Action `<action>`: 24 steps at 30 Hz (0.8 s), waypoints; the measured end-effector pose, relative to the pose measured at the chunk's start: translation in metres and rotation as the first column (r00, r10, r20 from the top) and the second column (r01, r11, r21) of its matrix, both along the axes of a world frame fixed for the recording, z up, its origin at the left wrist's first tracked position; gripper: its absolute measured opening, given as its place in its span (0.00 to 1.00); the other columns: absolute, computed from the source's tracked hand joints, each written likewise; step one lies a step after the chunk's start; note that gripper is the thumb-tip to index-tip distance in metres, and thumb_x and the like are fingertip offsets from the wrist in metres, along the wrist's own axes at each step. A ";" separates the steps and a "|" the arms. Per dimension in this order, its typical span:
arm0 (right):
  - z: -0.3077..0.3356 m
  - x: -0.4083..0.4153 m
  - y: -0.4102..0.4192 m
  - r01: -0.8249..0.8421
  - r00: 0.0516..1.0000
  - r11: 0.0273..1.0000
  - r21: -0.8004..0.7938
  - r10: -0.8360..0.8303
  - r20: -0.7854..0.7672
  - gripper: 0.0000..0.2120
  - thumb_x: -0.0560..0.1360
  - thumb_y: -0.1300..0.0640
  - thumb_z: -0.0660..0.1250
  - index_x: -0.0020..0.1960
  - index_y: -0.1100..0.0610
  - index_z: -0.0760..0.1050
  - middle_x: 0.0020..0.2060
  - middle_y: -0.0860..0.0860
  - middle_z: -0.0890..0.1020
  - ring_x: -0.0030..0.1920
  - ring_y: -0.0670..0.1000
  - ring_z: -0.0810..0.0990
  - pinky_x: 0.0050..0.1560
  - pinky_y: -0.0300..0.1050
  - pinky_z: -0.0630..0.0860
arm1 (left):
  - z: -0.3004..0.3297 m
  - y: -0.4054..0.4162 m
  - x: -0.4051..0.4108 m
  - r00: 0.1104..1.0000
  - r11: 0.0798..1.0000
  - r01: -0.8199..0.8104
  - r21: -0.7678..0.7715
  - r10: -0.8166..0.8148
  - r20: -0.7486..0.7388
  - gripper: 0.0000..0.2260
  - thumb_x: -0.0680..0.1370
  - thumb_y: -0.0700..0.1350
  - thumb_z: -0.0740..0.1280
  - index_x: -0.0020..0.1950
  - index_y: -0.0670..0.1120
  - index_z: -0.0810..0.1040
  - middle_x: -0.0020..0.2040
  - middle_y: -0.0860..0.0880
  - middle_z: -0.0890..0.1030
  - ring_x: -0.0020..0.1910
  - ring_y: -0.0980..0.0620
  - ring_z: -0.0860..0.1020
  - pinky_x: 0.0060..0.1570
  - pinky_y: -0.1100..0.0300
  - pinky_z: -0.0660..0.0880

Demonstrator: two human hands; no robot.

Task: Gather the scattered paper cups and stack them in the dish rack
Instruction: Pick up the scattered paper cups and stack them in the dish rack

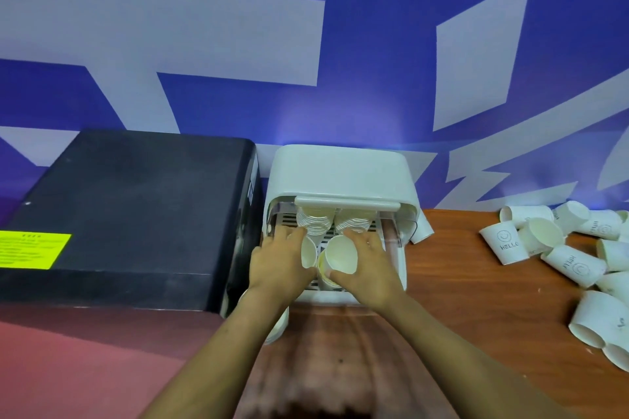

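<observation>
A white covered dish rack (343,170) stands on the wooden table, its front open. Inside lie two stacks of paper cups (315,223), mouths toward me. My left hand (275,262) reaches into the rack and holds a white paper cup (308,252) by its side. My right hand (367,265) grips another stack of cups (338,258), its open mouth facing me. Both hands are just inside the rack's opening. Several loose white cups (575,248), some printed HELLO, lie scattered at the right of the table.
A large black box (136,211) with a yellow label stands right next to the rack on the left. One cup (422,228) lies against the rack's right side. Another white cup (280,320) shows under my left forearm. A blue-and-white wall is behind.
</observation>
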State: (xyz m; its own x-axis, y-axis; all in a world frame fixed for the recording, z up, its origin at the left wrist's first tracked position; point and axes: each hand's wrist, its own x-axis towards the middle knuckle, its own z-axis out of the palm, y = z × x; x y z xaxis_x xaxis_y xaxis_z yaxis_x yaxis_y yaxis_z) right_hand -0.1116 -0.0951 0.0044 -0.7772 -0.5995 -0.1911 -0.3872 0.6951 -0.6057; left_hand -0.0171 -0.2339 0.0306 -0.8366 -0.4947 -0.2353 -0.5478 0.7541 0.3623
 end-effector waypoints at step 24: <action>-0.014 0.000 0.015 -0.074 0.991 0.995 0.066 0.066 0.115 0.32 0.73 0.46 0.69 0.73 0.48 0.61 0.70 0.47 0.64 0.67 0.49 0.68 0.66 0.47 0.68 | -0.006 0.001 -0.008 0.991 0.999 0.049 0.019 -0.051 0.125 0.36 0.73 0.55 0.70 0.76 0.53 0.56 0.75 0.50 0.61 0.72 0.44 0.63 0.67 0.48 0.63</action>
